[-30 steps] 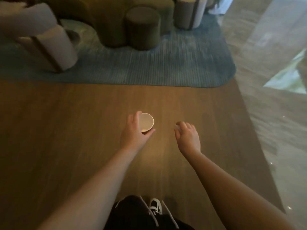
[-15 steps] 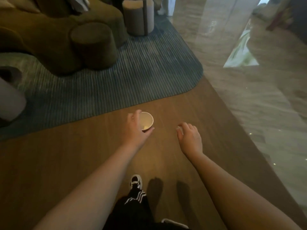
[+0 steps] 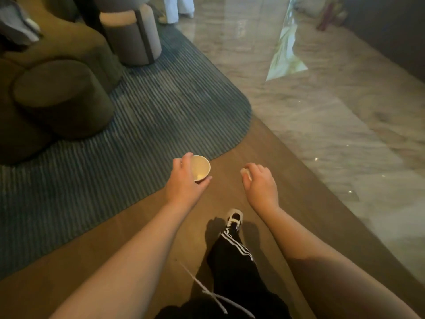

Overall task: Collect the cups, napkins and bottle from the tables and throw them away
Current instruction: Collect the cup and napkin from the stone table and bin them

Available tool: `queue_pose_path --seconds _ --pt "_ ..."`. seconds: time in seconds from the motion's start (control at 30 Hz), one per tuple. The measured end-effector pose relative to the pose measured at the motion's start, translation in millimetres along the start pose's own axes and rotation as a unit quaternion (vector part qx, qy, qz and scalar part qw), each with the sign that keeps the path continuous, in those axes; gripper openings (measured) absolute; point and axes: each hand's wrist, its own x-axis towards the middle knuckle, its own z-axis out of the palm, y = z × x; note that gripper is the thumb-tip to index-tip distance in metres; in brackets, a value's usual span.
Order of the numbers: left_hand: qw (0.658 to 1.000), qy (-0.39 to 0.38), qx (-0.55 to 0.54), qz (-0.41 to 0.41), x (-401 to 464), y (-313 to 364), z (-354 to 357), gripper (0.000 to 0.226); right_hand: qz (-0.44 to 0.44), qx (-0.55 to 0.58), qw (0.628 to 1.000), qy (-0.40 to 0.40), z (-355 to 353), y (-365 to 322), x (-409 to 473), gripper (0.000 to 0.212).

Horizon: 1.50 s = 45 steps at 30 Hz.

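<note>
One paper cup (image 3: 200, 168) is held upright in the left hand (image 3: 185, 180), its fingers wrapped around the wall, open mouth up. The right hand (image 3: 261, 184) curls narrowly around something small and pale, perhaps a napkin; I cannot tell. Both are carried over the wooden floor (image 3: 264, 143), with no bin visible.

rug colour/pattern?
Blue-grey rug with fine ribbed stripes; clearest in the head view.
</note>
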Motion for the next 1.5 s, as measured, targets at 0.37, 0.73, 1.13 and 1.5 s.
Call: queue_pose_path --seconds 0.37,0.73,1.13,1.5 --pt "0.999 -0.007 -0.001 -0.04 336 74 85 0.073 -0.025 -0.03 0.999 -0.02 4 61 365 0.02" --pt "0.998 0.014 -0.044 -0.045 640 129 145 0.073 0.011 -0.002 0.999 -0.044 24 82 668 0.023" --pt "0.997 0.067 -0.023 -0.041 1073 143 144 0.073 -0.024 -0.003 0.999 -0.041 64 28 1121 0.021" --pt "0.991 0.098 -0.029 -0.088 1385 148 190 0.074 -0.072 0.011 0.995 -0.075 141 14 1455 0.021"
